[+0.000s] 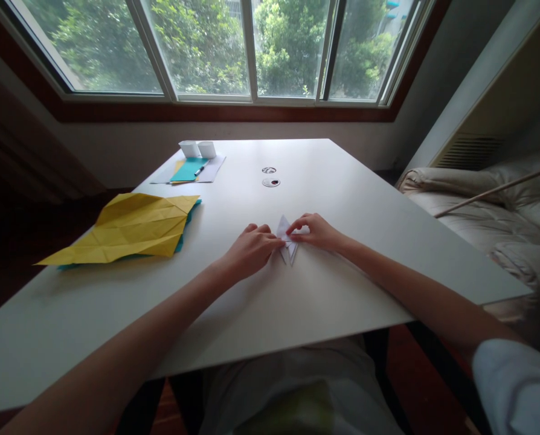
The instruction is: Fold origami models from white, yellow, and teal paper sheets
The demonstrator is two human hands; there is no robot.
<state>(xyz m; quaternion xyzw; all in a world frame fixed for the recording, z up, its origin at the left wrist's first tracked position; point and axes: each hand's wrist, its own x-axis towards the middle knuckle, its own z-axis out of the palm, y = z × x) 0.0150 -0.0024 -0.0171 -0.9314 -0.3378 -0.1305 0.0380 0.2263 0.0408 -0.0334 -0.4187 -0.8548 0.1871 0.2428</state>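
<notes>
Small folded white paper piece (287, 239) sits mid-table, mostly covered by both hands; only an upper point and 2 thin lower tips show, so the fold pattern can't be read, and white on white makes its edges hard to trace. Left hand (250, 249) rests knuckles-up on the table, fingers curled, fingertips pressing the paper's left edge; thumb is hidden underneath. Right hand (315, 231) is pinching the paper's right side between thumb and forefinger, other fingers tucked in, palm side not visible. Both forearms come in from the bottom edge; the elbows are cut off and a white sleeve (514, 386) shows at lower right. White table (342, 290) has its near-left corner cut off by the frame. Left of the hands, well apart: large creased yellow paper sheet (131, 229) lying on a teal sheet (186, 232), of which only thin slivers poke out. Far side: 2 small white cups (198, 148) touching each other, just behind a teal card (187, 170) with a pen (199, 171) on flat white paper; yellow corner under the card, rest hidden. 2 round cable grommets (270, 176) near table centre, contents too small to tell. Window (234, 48) behind shows trees. Pale sofa (487, 205) at right with a thin stick (496, 190) across it, partly out of frame.
</notes>
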